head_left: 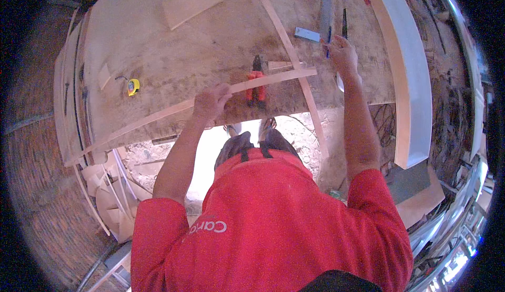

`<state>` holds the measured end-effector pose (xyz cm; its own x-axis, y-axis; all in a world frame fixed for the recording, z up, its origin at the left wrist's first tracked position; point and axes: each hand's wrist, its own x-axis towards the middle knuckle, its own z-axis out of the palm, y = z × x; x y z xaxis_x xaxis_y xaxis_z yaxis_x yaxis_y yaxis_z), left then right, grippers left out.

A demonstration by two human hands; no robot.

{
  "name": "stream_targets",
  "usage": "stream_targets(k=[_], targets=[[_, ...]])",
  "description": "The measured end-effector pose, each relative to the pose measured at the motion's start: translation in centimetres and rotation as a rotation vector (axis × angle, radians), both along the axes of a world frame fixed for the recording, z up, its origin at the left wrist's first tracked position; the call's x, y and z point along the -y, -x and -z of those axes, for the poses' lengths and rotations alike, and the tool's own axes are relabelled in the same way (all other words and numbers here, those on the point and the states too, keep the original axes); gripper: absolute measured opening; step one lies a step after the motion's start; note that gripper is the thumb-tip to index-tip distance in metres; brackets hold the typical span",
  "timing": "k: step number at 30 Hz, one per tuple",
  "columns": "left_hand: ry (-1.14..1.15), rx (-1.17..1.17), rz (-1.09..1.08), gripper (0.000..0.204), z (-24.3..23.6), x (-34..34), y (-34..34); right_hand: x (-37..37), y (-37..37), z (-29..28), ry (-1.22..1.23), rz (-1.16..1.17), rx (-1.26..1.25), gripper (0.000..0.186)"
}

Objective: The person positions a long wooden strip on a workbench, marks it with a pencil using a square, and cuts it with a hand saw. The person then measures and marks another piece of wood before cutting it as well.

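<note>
A long, thin wooden strip (158, 114) slants across the near part of the workbench. My left hand (211, 102) is closed around it near its middle. Farther right, my right hand (343, 56) has its fingers curled beside a try square (326, 13) with a broad grey blade and a pale blue stock. Something thin and dark blue shows at those fingertips; its kind is unclear. A dark pointed tool (344, 22) lies just beyond the same hand. Red-handled pliers (256, 86) rest beside the strip, which crosses over a second wooden strip (281, 31).
On the wooden workbench (142, 44) lie a yellow tape measure (133, 87), at left, and a flat wooden board (195, 0), at the far side. A long pale panel (407, 76) runs along the right. Offcuts (113, 187) lean below the bench's left end.
</note>
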<state>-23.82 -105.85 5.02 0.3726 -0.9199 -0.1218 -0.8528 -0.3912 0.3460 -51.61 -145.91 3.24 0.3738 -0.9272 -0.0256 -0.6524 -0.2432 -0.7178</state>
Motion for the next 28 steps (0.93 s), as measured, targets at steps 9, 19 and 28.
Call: stream_targets(k=[9,19,28], targets=[[0.220,-0.190,-0.013,0.032,-2.7,3.9,3.3,-14.5,11.8,0.0,0.250,0.314,-0.015,0.019],[0.356,0.001,0.102,0.028,2.0,6.3,5.0,-10.0,9.3,-2.2,0.458,0.031,-0.371,0.029],[0.372,-0.043,0.066,0.024,1.9,5.3,5.4,-5.9,14.0,-1.6,0.166,0.111,-0.688,0.038]])
